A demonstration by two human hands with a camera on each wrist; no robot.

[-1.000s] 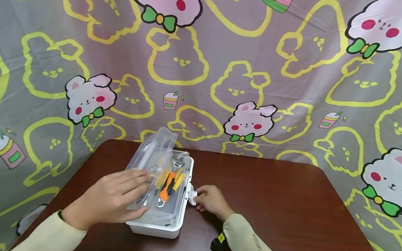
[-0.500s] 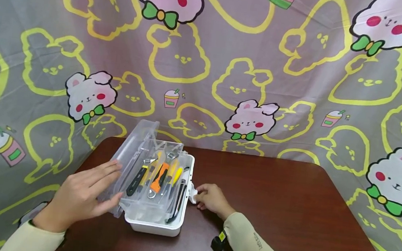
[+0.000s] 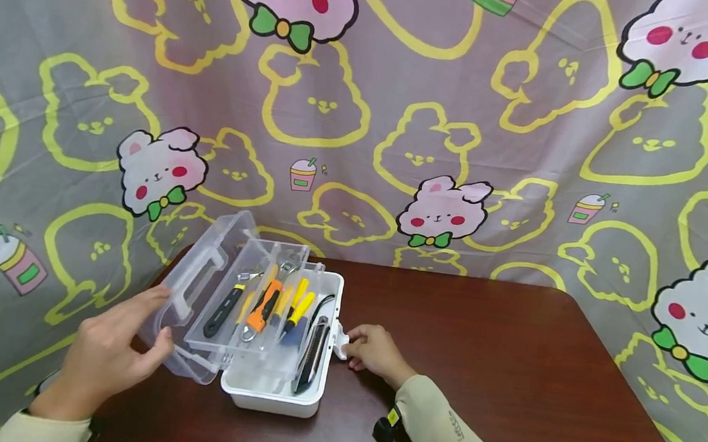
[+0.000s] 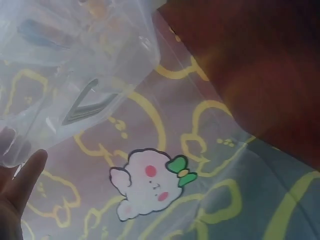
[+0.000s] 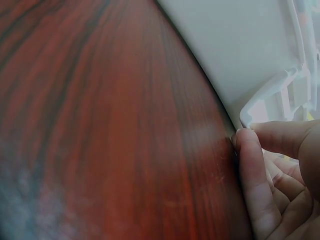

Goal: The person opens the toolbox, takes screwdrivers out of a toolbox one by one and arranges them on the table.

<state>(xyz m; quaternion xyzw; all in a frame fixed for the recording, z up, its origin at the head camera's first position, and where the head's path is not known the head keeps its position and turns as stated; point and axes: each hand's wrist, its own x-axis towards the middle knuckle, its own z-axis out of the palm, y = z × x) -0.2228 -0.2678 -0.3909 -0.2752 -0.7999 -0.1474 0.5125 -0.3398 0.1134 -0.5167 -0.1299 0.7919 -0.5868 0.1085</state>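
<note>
A white toolbox [image 3: 272, 403] stands on the table with its clear lid [image 3: 176, 303] swung over to the left. Its clear inner tray [image 3: 201, 343] is raised and tilted leftward, carrying an orange-and-black wrench [image 3: 264, 308], a black-handled tool [image 3: 223, 312] and yellow-handled tools [image 3: 301, 308]. Below, a black utility knife [image 3: 313, 356] lies in the box. My left hand [image 3: 111, 354] touches the lid's outer edge with mostly straight fingers; the left wrist view shows the thumb [image 4: 31, 172] at the lid's corner. Thumb and index finger of my right hand [image 3: 376, 355] pinch the white latch [image 5: 257, 107].
The brown tabletop [image 3: 475, 354] extends to the right of the box. A patterned cloth [image 3: 365, 108] hangs behind and beside the table. A small black device [image 3: 383, 430] sits at the right wrist.
My left hand has moved left and down with the lid, which has opened wider. The inner tray has risen leftward, exposing the box's bottom and the utility knife. My right hand stays at the latch.
</note>
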